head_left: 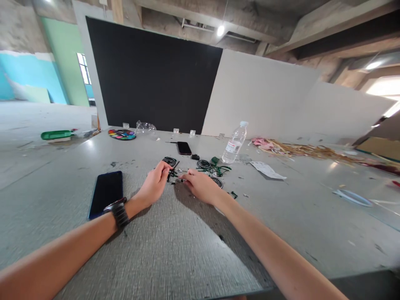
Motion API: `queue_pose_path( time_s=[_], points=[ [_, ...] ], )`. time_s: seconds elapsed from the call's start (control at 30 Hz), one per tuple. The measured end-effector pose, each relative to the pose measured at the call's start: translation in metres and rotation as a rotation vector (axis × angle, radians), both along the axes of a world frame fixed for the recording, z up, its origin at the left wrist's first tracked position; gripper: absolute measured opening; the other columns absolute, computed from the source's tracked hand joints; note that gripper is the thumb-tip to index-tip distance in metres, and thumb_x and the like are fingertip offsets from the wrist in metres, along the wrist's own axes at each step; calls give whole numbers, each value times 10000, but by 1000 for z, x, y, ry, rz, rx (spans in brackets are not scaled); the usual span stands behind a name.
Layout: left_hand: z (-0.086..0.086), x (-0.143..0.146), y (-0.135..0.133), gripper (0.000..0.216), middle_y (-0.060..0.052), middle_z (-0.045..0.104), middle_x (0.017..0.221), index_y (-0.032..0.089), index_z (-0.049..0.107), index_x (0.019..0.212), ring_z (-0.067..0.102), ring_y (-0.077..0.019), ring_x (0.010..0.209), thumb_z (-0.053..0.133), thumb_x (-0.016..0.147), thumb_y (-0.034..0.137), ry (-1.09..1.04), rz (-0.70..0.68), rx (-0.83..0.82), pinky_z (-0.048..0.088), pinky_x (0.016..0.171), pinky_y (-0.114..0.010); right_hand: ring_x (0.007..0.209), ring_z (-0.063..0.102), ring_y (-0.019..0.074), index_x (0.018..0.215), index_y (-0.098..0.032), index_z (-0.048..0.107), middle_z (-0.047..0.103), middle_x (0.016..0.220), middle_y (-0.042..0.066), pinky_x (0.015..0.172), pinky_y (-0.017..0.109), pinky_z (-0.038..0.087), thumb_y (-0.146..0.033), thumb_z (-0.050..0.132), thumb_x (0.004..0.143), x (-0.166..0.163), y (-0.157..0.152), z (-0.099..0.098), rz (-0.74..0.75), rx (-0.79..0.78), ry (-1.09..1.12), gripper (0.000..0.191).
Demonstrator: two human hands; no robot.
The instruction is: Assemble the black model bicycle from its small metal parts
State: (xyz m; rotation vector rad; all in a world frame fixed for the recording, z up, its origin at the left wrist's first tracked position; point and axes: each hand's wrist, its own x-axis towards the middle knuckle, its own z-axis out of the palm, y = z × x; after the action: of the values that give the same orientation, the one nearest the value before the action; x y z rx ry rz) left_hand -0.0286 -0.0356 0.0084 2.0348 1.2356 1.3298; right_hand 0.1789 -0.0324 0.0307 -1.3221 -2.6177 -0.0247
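My left hand point(155, 182), with a dark watch point(117, 211) on the wrist, is closed with its fingertips on a thin black part point(174, 170), which seems to belong to a small model bicycle. Close by on the right, my right hand point(201, 185) has thumb and fingers pinched low over the table; whatever is between them is too small to make out. Small loose bits lie between the hands. Around them are spoked model wheels point(203, 164), another wheel point(169, 161) beyond my left hand, and a dark green bicycle frame point(221, 170) beyond my right.
A large phone point(106, 192) lies left of my left hand, a smaller phone point(183, 148) farther back. A water bottle point(235, 143) stands behind the parts, near a paper sheet point(267, 170). A paint palette point(121, 134) and straw-like strips point(300, 149) lie along the upright board point(156, 75).
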Motion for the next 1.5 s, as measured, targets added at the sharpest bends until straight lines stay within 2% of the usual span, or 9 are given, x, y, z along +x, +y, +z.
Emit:
queue_pose_path(
  time_s=[0.17, 0.47, 0.83, 1.1, 1.3, 1.5],
  points=[
    [0, 1, -1, 210, 40, 486, 684, 192, 546, 994, 433, -150, 581, 357, 990, 284, 5, 0, 9, 329, 602, -277, 787, 597, 161, 1254, -228, 659, 603, 996, 68, 679, 252, 380, -203, 464, 996, 0, 2, -3, -30, 10, -14, 324],
    [-3, 0, 1, 220, 19, 563, 731, 204, 548, 1003, 506, -168, 642, 347, 997, 292, 23, -10, 9, 366, 674, -296, 838, 603, 169, 1219, -228, 675, 613, 998, 65, 704, 253, 385, -217, 464, 998, -3, 3, -3, -54, 18, 5, 306],
    [1, 1, -2, 232, 33, 523, 682, 191, 560, 998, 483, -164, 615, 346, 997, 281, 32, 3, -1, 347, 640, -295, 873, 624, 172, 1154, -193, 685, 610, 1025, 81, 760, 255, 408, -207, 451, 999, -13, 2, -7, -110, 29, 8, 281],
    [0, 1, -1, 239, 24, 544, 700, 193, 563, 1005, 493, -164, 625, 345, 998, 290, 35, 0, 4, 360, 635, -294, 844, 627, 169, 1171, -244, 675, 594, 1013, 65, 705, 253, 392, -227, 438, 1005, -14, -1, -6, -134, 33, -19, 290],
    [3, 1, -3, 231, 10, 572, 737, 194, 558, 1000, 508, -166, 641, 342, 996, 277, 37, 0, 8, 368, 637, -289, 772, 625, 162, 1154, -242, 665, 595, 1012, 59, 672, 264, 383, -245, 417, 1005, -16, -4, -5, -159, 47, -29, 289],
    [4, 2, -4, 225, 13, 568, 727, 196, 556, 979, 512, -168, 638, 348, 991, 278, 41, -7, 12, 370, 633, -285, 804, 641, 171, 1137, -231, 658, 611, 1033, 66, 680, 265, 390, -251, 415, 1005, -18, -5, -6, -175, 54, -39, 277]
  ],
)
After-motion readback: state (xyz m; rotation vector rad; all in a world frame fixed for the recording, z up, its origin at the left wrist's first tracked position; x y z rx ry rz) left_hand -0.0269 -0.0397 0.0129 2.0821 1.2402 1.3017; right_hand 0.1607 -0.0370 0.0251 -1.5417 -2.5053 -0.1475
